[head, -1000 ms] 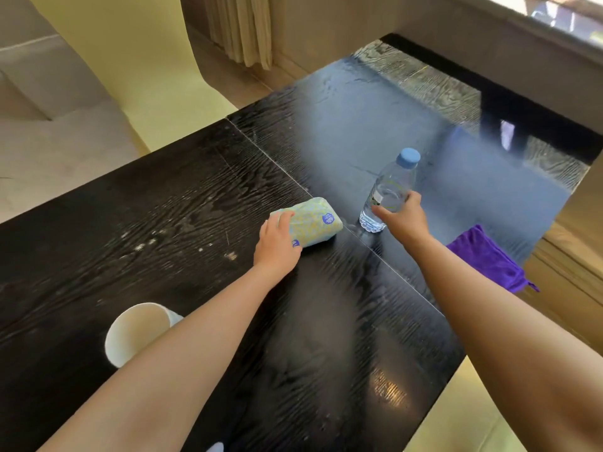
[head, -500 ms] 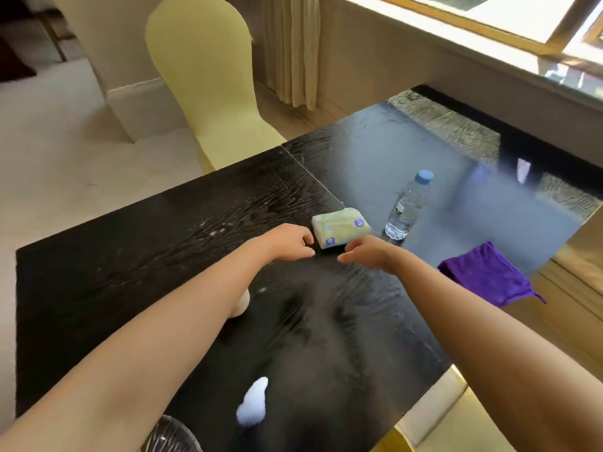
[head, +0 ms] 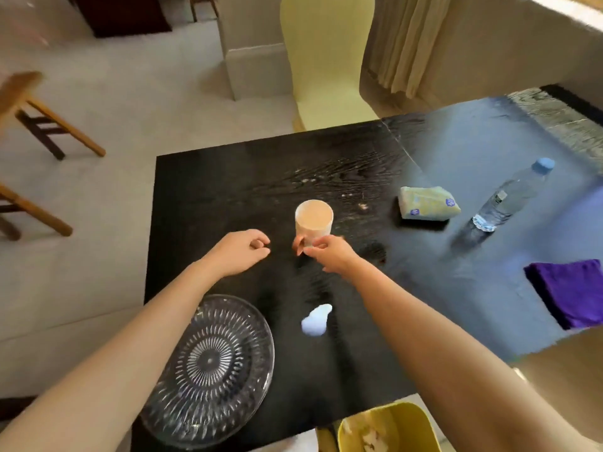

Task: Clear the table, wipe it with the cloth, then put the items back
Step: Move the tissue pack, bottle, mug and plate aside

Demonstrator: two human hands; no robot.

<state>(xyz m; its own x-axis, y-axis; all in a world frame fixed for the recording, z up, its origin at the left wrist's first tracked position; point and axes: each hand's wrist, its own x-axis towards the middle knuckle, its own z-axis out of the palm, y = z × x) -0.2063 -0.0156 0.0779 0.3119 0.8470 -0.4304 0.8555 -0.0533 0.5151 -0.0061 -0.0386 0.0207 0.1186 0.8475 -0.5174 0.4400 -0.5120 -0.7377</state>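
Note:
A white paper cup point(head: 314, 217) stands upright near the middle of the black table point(head: 228, 177). My right hand point(head: 329, 256) wraps its thumb and fingers around the cup's base. My left hand point(head: 239, 252) hovers just left of the cup, fingers curled, holding nothing. A tissue pack point(head: 427, 203) and a clear water bottle point(head: 509, 200) with a blue cap sit to the right. A folded purple cloth point(head: 571, 295) lies at the table's right edge. A glass plate point(head: 208, 367) rests at the near left corner. A small white wad point(head: 316, 321) lies between my arms.
A yellow bin point(head: 385, 429) with scraps stands below the table's near edge. A pale yellow chair point(head: 326, 60) is at the far side. Wooden stool legs point(head: 49, 125) stand on the floor to the left. Curtains hang at the back right.
My hands left the tissue pack and the bottle and drew back to the left. My right hand now closes on the paper cup. The view swung left, showing the glass plate.

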